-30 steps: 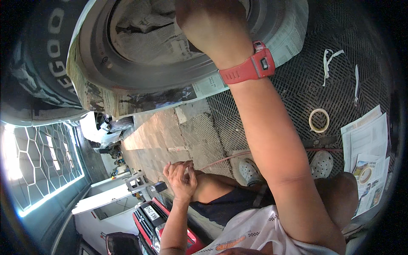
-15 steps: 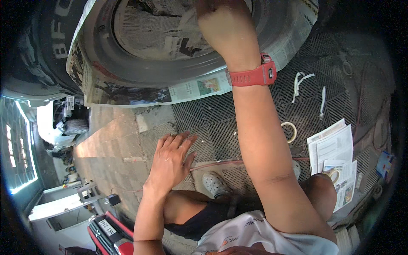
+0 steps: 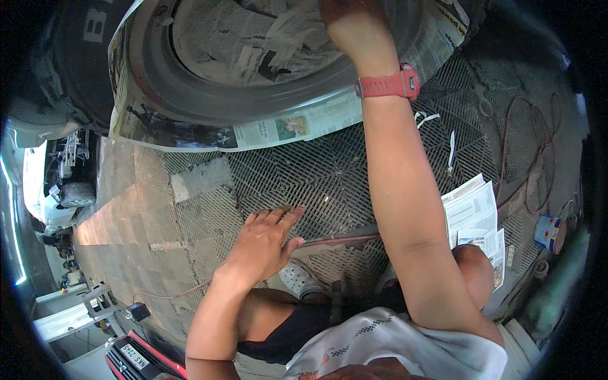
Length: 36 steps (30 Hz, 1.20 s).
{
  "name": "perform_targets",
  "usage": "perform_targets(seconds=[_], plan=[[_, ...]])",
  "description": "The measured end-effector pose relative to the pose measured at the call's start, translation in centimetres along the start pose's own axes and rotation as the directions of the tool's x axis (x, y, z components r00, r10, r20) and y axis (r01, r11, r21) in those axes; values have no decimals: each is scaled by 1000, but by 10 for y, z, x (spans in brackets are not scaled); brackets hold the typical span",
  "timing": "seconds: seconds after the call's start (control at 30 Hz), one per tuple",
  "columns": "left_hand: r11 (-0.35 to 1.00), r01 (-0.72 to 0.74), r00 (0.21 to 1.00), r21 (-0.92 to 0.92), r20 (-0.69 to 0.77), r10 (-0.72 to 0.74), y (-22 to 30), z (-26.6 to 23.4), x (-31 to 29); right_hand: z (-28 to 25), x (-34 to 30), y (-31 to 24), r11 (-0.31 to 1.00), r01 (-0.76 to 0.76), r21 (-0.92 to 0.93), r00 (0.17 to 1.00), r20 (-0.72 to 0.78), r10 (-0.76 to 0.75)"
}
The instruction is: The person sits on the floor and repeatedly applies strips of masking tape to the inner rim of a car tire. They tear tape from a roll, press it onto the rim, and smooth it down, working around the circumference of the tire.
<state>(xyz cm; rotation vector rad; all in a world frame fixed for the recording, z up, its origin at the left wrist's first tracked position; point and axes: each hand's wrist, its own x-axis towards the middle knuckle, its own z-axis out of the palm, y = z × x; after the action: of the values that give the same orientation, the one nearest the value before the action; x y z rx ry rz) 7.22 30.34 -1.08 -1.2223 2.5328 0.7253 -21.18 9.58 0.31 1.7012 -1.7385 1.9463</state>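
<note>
A grey wheel rim (image 3: 209,104) fills the upper middle, with a black tyre (image 3: 73,60) beyond its left side. Newspaper sheets (image 3: 237,54) cover the rim's centre, and a newspaper skirt (image 3: 259,134) runs around its outer edge. My right arm, wearing a red watch, reaches up to the rim's right part. My right hand (image 3: 356,22) is there, in shadow over the wheel; its fingers are cut off by the upper edge, so what they touch is hidden. Lower down, my left hand (image 3: 256,247) hangs empty above my knee, fingers stretched out, apart from the wheel.
A ribbed black mat (image 3: 310,177) lies below the wheel. White strips (image 3: 451,152) lie on it, and folded newspapers (image 3: 472,212) rest beside my right knee. A can (image 3: 550,233) and a coiled reddish hose (image 3: 535,145) are at right. Parked vehicles (image 3: 60,177) stand at left.
The view has shifted, and my right hand appears slightly farther right over the wheel. My left hand stays low with its fingers extended. The tape ring on the mat is now out of sight behind my arm.
</note>
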Motion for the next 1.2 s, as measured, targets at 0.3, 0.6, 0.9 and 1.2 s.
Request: perform_targets(seconds=[0.3,0.6,0.9,1.2], plan=[[999,-31,999,-15,-12,31,10,-16,-3,9,10,-33,952,147,-269,978,182,-100],[999,-45,999,-6,-8,45,9,-11,-1,2,10,-13,909,145,-391,988,113,-109],[1000,-2,1000,7,24,2,10,-11,3,2,-3,24,1000,26,-2,999,-29,-26],[997,-12,999,72,35,9,14,-8,9,-9,-6,17,996,-84,2,995,50,84]])
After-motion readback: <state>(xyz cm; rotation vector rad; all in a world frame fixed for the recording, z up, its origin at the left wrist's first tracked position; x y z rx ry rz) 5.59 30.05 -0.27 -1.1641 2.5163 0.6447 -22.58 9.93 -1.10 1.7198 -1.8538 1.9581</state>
